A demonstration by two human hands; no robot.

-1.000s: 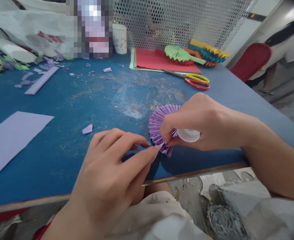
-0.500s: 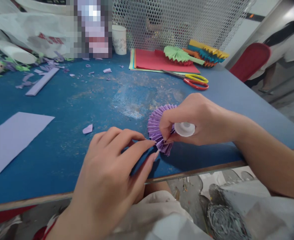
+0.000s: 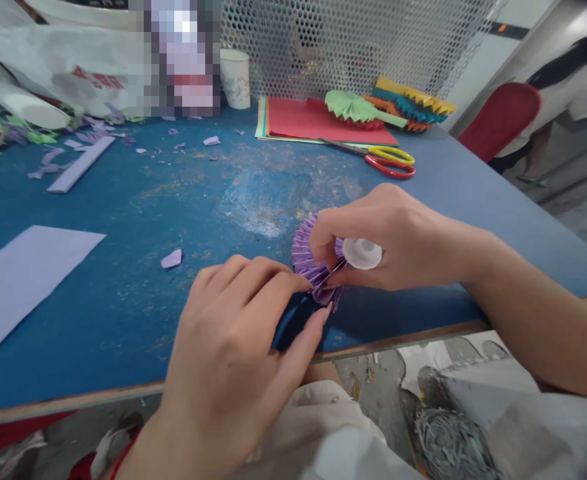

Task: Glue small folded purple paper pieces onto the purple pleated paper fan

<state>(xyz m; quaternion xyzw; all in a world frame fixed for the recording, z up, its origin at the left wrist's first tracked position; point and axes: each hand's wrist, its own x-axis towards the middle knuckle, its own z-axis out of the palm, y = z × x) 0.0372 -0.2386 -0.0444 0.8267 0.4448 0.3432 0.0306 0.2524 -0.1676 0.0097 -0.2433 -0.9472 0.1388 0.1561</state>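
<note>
A pleated purple paper fan (image 3: 304, 250) is spread on the blue table near its front edge. My left hand (image 3: 243, 327) pinches the fan's lower left edge between thumb and fingers. My right hand (image 3: 388, 233) comes in from the right, its thumb and forefinger closed on the pleats near the fan's middle. A white round-ended object (image 3: 363, 254), perhaps a glue bottle, sits in the curl of the right hand; most of it is hidden by the palm. Fingers cover the right part of the fan.
Scissors (image 3: 388, 160) lie beyond my right hand, by stacked coloured paper (image 3: 293, 123) and folded fans (image 3: 356, 107). A paper cup (image 3: 236, 79) stands at the back. Purple sheet (image 3: 28, 280), folded strip (image 3: 80, 165) and scraps lie left. A person (image 3: 568, 93) is behind the red chair (image 3: 503, 120).
My left thumb has moved right and down along the fan's lower edge, away from the fingers. The right hand has shifted slightly left over the pleats.
</note>
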